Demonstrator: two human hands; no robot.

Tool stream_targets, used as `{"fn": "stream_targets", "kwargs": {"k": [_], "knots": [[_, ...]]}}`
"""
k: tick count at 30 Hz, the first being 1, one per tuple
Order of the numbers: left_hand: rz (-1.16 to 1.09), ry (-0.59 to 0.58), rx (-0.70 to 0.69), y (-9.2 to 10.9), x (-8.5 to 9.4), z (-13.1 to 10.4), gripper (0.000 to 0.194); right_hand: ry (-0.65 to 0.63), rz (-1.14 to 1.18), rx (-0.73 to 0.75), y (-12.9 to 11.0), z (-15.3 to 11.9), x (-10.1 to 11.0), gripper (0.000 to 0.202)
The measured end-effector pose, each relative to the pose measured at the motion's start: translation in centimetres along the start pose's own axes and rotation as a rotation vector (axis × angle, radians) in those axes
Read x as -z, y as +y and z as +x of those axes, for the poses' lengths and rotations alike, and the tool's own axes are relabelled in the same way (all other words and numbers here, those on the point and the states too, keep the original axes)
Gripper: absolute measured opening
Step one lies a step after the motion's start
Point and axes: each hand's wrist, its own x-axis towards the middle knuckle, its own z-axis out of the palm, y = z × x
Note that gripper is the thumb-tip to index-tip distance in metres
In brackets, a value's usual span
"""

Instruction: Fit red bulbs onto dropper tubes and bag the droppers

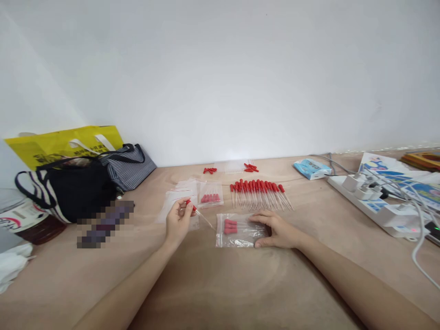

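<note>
Pinched by its red rubber bulb, a glass dropper [203, 216] is in my left hand [179, 221], its thin tip pointing down and right toward the left end of a clear zip bag [242, 240]. That bag lies flat on the table with several red-bulbed droppers [230, 226] inside. My right hand [279, 231] grips the bag's right end, thumb at the near edge and fingers at the far edge. Behind it, a row of loose droppers [258, 187] lies with bulbs away from me. A filled bag of droppers [211, 198] rests beyond my left hand.
Flat zip bags [178, 195] are stacked at the left, partly behind my left hand. Small red bulbs [210, 170] lie near the wall. A blue tissue pack [311, 168], a power strip [369, 204] with cables, and a black bag [79, 190] flank the work area.
</note>
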Motion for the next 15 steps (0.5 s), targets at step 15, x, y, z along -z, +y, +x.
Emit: {"fn": "stream_targets", "kwargs": {"k": [15], "knots": [[0.070, -0.437, 0.243, 0.7, 0.9, -2.5, 0.026, 0.003, 0.012, -0.007, 0.2, -0.1, 0.0, 0.070]]}}
